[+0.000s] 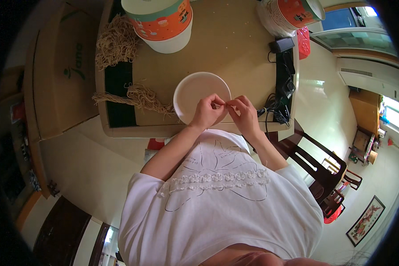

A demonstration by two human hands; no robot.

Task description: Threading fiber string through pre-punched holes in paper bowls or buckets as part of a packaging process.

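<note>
My left hand (pixel 207 111) and my right hand (pixel 244 114) meet over the near right part of a white round tub (pixel 185 98). Both are closed in a pinch, thumb against forefinger, with the fingertips almost touching. Whatever lies between them is too small to make out. Left of the tub, a loose bundle of tan, string-like strands (pixel 142 96) reaches across the table to its side. A larger tangled heap of the same strands (pixel 116 43) lies farther back at the left edge.
Orange-and-white paper buckets (pixel 164 31) stand nested at the back, beside the heap. More stacked buckets (pixel 292 13) in clear plastic are at the far right. Black adapters and cables (pixel 284 91) lie along the table's right edge. A big cardboard box (pixel 66 75) stands left of the table (pixel 235 57).
</note>
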